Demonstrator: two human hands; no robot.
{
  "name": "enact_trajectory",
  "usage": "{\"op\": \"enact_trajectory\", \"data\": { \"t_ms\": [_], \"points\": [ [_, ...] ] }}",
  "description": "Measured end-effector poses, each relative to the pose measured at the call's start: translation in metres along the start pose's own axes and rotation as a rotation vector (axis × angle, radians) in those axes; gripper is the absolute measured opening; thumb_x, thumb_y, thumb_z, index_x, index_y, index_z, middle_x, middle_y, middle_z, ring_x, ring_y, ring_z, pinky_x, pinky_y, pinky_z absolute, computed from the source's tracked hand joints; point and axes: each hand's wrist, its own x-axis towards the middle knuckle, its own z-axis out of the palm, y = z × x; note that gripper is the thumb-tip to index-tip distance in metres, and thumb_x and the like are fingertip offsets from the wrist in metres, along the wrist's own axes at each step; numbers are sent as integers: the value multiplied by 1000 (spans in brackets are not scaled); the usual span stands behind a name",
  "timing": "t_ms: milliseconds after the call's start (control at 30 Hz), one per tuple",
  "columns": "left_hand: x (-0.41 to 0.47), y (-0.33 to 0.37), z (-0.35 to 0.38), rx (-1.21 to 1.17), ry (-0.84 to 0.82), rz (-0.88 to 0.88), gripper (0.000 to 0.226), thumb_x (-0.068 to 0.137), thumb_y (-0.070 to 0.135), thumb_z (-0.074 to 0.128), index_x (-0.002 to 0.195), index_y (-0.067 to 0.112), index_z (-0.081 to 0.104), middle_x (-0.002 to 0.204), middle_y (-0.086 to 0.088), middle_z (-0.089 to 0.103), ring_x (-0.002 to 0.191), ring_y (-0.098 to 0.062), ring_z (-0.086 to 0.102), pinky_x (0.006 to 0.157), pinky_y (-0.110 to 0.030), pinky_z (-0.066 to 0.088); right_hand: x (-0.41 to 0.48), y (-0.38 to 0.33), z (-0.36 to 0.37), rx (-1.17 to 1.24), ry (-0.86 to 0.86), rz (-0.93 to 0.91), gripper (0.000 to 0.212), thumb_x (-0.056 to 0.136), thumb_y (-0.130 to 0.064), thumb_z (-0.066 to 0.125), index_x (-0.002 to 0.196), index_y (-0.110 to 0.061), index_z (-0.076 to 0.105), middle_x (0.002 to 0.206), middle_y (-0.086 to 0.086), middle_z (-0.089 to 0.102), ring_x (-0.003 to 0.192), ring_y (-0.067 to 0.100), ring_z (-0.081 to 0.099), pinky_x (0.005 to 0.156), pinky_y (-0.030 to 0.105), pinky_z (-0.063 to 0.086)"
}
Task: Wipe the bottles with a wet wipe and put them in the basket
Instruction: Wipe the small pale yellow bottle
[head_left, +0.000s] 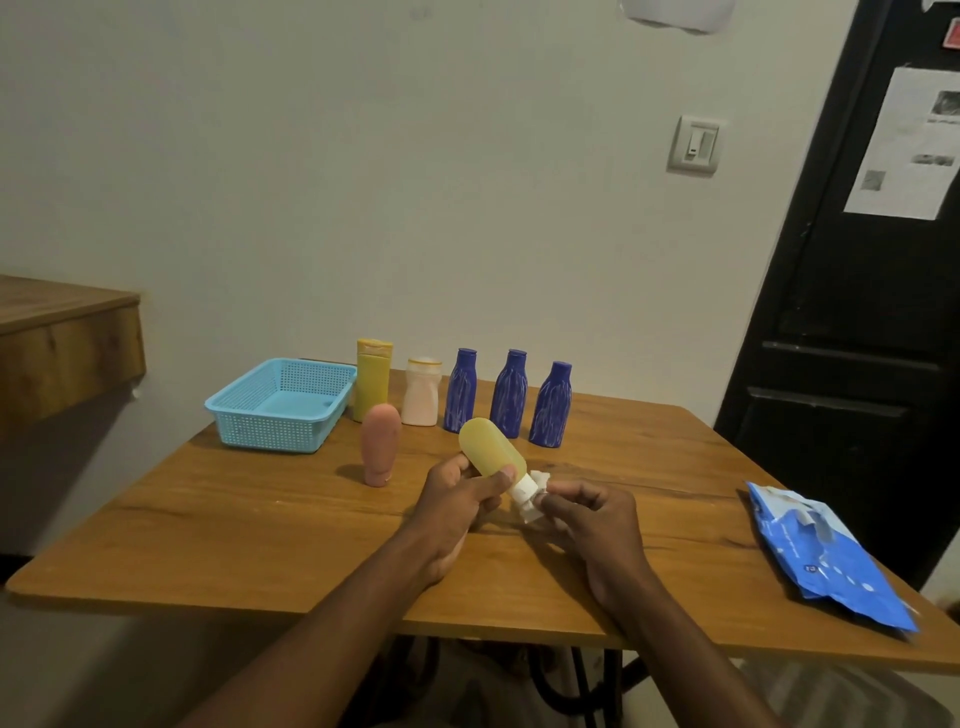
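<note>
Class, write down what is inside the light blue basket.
Inside the basket only its bare blue floor shows, no bottle. Its near wall covers the front strip of floor, so that part cannot be checked.

Print on notice (904, 145) and pack (826, 551) apparently illegible

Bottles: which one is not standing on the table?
The rounded yellow squeeze bottle with a white cap: the left hand grips it tilted, the right hand presses a white wet wipe to its cap. The other six bottles stand upright.
</note>
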Motion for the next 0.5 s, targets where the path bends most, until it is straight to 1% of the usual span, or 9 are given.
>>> {"op": "enact_trajectory", "data": {
  "t_ms": [100,133,233,333,400,500],
  "points": [
    [1,-1,-1,0,0,-2,44,87,25,79,127,16,64,114,-1,76,103,-19,68,84,-31,55,0,-2,1,-30,-82,47,10,81,0,79,91,-1,77,91,10,78,86,24,76,72,33,62],
    [2,-1,-2,-8,0,-2,46,88,25,79,129,15,63,116,-3,75,105,-20,69,85,-31,56,-1,-3,2,-23,-103,45,11,81,1,79,92,0,77,92,11,78,85,24,76,70,33,62],
    [2,0,-2,-39,5,-2,44,89,24,78,128,13,62,117,-7,73,99,-17,67,83,-29,54,-4,-5,2,47,-87,7,12,80,1,79,93,-1,78,94,10,78,89,28,76,72,40,63],
    [0,0,-1,-24,4,-1,37,89,24,77,123,16,64,114,-6,74,92,-14,64,76,-28,51,-4,-3,1,70,-10,-50,11,82,-1,77,92,-4,79,96,8,78,94,30,75,81,48,62],
    [0,-1,-1,17,-8,5,37,89,27,78,122,18,65,112,-4,75,91,-15,63,77,-31,50,-2,-2,0,48,7,-32,10,84,-2,76,93,-5,79,96,7,78,95,28,74,84,49,61],
    [1,-2,-2,33,-7,4,41,89,27,79,126,18,64,113,-1,76,97,-17,68,84,-36,55,-2,-3,2,-47,-67,40,9,84,-2,77,93,-4,77,91,6,78,89,23,76,84,45,62]
  ]
}}
